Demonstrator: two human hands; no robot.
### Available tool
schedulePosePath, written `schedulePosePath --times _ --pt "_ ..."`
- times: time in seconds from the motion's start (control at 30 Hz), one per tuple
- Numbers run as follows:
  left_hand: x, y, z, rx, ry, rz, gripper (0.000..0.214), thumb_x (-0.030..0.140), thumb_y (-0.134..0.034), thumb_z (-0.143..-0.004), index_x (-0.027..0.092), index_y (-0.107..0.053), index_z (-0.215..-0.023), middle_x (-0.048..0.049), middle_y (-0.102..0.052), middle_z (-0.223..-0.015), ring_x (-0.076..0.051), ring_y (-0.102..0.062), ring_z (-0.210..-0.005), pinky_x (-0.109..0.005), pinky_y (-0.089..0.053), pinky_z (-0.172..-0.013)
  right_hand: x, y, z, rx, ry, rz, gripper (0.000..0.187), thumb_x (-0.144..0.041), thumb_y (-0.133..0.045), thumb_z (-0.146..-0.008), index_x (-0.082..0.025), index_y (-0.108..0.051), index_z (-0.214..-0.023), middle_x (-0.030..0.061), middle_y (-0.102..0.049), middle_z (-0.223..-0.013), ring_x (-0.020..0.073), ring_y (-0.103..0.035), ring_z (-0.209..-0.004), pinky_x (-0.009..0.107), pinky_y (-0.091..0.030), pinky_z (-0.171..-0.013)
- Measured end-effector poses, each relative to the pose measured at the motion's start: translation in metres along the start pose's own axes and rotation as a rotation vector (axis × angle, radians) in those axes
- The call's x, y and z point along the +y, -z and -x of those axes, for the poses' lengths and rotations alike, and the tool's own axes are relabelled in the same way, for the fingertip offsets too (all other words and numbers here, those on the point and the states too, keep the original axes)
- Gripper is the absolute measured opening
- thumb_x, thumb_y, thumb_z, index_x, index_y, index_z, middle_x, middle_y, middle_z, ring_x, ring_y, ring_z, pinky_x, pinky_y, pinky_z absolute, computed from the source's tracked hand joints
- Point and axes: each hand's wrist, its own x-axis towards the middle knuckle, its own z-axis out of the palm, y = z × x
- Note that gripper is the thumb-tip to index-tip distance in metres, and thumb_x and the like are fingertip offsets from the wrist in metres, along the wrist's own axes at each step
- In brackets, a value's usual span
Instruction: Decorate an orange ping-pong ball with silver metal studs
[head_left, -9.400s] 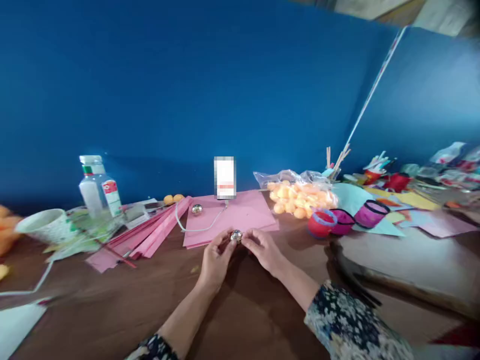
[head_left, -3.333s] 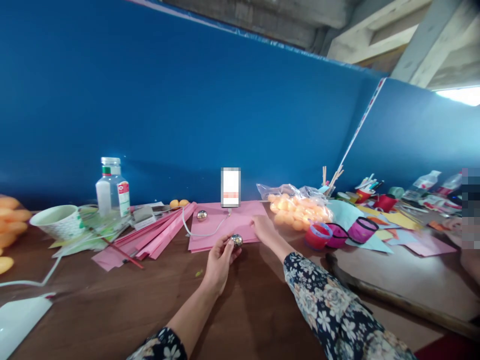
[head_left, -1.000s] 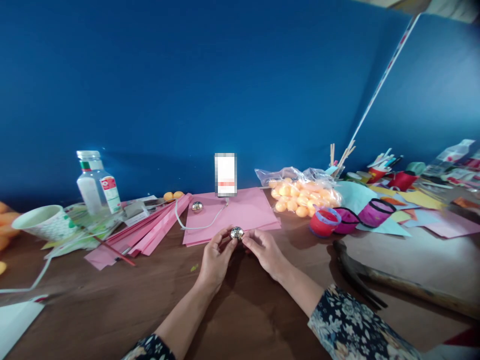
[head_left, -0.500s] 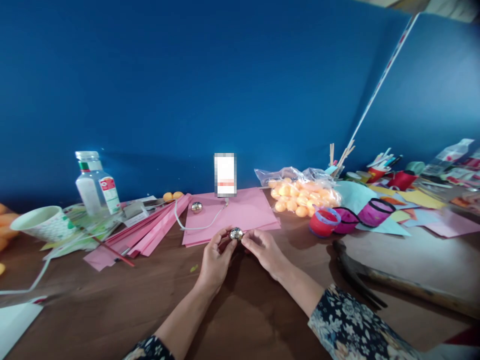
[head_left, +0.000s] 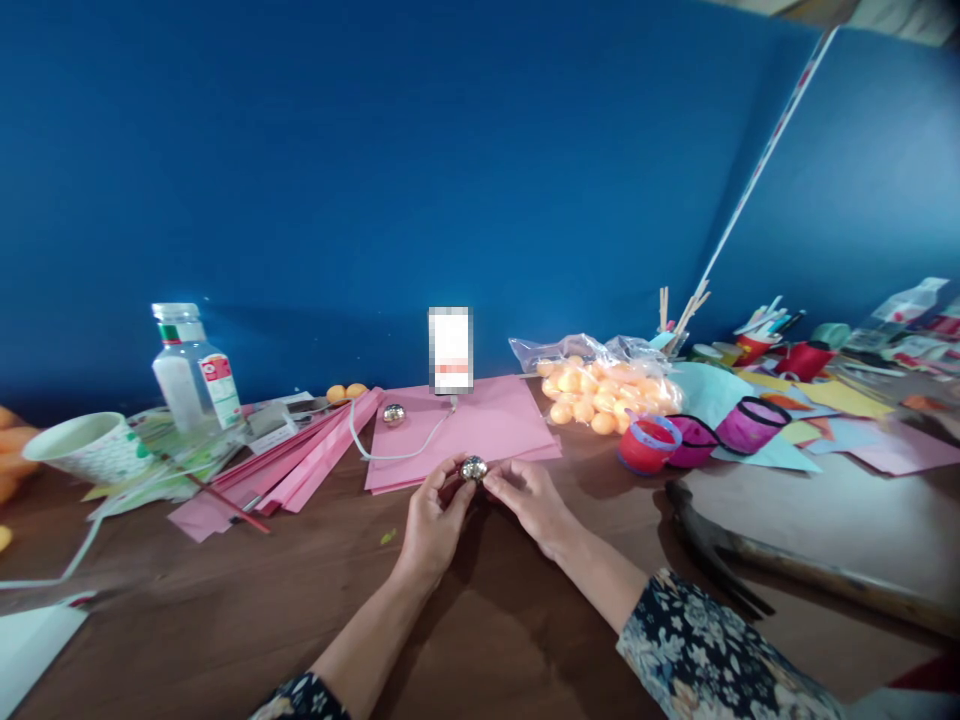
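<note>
I see paper cup (head_left: 86,448), bottle (head_left: 180,385), pink strips (head_left: 322,462), loose silver ball (head_left: 394,414) on pink sheets (head_left: 495,415). Left hand (head_left: 435,520) pinches second silver ball (head_left: 473,467) between thumb and fingers, by sheets' near edge. Right hand (head_left: 531,502) at its right side; can't tell from here if it's pinching. Then bagged orange balls (head_left: 596,392), claw hammer (head_left: 795,565).
</note>
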Motion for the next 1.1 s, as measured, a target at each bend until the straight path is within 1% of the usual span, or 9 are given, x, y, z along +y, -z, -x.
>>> schedulePosePath --times 0.13,0.23,0.37,0.5,0.63,0.73,0.83,0.97,1.1 --pt "-0.0012 0.0001 0.0001 0.006 -0.019 -0.037 0.038 0.025 -0.059 -0.069 0.016 -0.054 -0.106 -0.0087 -0.062 -0.106 -0.021 -0.057 -0.099 -0.035 -0.042 -0.089 0.0014 0.0007 -0.0003 0.029 0.024 0.028 0.026 -0.038 -0.06 -0.069 -0.013 -0.06 -0.075 0.0039 -0.061 -0.073 0.0127 -0.053 -0.066 0.025 -0.043 -0.064" --pt "-0.0017 0.0005 0.0002 0.007 -0.023 -0.041 0.039 0.025 -0.059 -0.069 0.017 -0.054 -0.107 -0.0081 -0.062 -0.107 -0.021 -0.057 -0.099 -0.035 -0.042 -0.089 0.0017 -0.0003 -0.0003 0.029 0.027 0.011 0.026 -0.039 -0.06 -0.069 -0.014 -0.056 -0.074 0.0031 -0.06 -0.072 0.0134 -0.054 -0.067 0.026 -0.044 -0.064" --pt "-0.0034 0.0015 -0.0004 -0.016 0.047 0.059 0.044 0.028 -0.059 -0.07 0.017 -0.052 -0.111 -0.0083 -0.061 -0.109 -0.021 -0.056 -0.1 -0.036 -0.042 -0.088 -0.0015 -0.0027 0.0003 0.036 0.023 -0.044 0.025 -0.039 -0.06 -0.07 -0.017 -0.052 -0.077 0.0018 -0.059 -0.075 0.0135 -0.056 -0.068 0.027 -0.047 -0.065" --pt "-0.005 0.0014 -0.0005 -0.032 0.105 0.155 0.045 0.03 -0.058 -0.071 0.015 -0.052 -0.113 -0.01 -0.057 -0.116 -0.022 -0.054 -0.103 -0.038 -0.041 -0.091 -0.0047 -0.003 0.001 -0.014 0.01 -0.106 0.026 -0.037 -0.057 -0.073 -0.018 -0.05 -0.09 0.0026 -0.059 -0.085 0.0141 -0.058 -0.073 0.028 -0.049 -0.068" --pt "-0.0031 0.0 0.0004 -0.02 0.121 0.244 0.04 0.03 -0.057 -0.072 0.014 -0.053 -0.108 -0.01 -0.06 -0.11 -0.02 -0.056 -0.099 -0.036 -0.042 -0.09 -0.003 -0.003 0.0024 -0.043 0.088 -0.024 0.03 -0.029 -0.057 -0.073 -0.019 -0.049 -0.1 0.0047 -0.059 -0.093 0.0159 -0.058 -0.081 0.031 -0.048 -0.074" --pt "-0.0016 0.0003 0.0 -0.003 0.115 0.206 0.037 0.03 -0.061 -0.069 0.013 -0.055 -0.102 -0.0091 -0.064 -0.099 -0.019 -0.059 -0.094 -0.035 -0.044 -0.087 -0.0022 -0.0049 0.0053 -0.025 0.185 0.096 0.028 -0.025 -0.056 -0.074 -0.019 -0.051 -0.101 0.0066 -0.058 -0.098 0.0169 -0.056 -0.087 0.032 -0.047 -0.079" --pt "-0.0013 0.0015 -0.0008 0.003 0.115 0.17 0.037 0.031 -0.061 -0.068 0.013 -0.056 -0.099 -0.0096 -0.065 -0.096 -0.019 -0.06 -0.09 -0.035 -0.045 -0.084 -0.0031 -0.0071 0.0078 -0.013 0.253 0.185 0.027 -0.021 -0.057 -0.072 -0.019 -0.053 -0.099 0.0073 -0.055 -0.1 0.0164 -0.056 -0.083 0.031 -0.048 -0.075" --pt "0.0004 0.0023 -0.0001 -0.028 0.157 0.22 0.038 0.031 -0.062 -0.068 0.013 -0.056 -0.101 -0.0103 -0.064 -0.098 -0.018 -0.06 -0.09 -0.033 -0.044 -0.084 -0.0047 -0.008 0.0076 -0.029 0.239 0.192 0.031 -0.02 -0.06 -0.069 -0.02 -0.051 -0.1 0.0055 -0.057 -0.096 0.0156 -0.057 -0.079 0.029 -0.048 -0.072" --pt "0.0039 0.0025 0.002 -0.067 0.217 0.358 0.043 0.043 -0.05 -0.075 0.014 -0.054 -0.107 -0.0122 -0.062 -0.102 -0.019 -0.059 -0.089 -0.034 -0.045 -0.08 -0.0067 -0.0083 0.0081 -0.016 0.207 0.158 0.031 -0.022 -0.059 -0.07 -0.02 -0.049 -0.1 0.0038 -0.059 -0.09 0.0154 -0.058 -0.078 0.029 -0.047 -0.072"
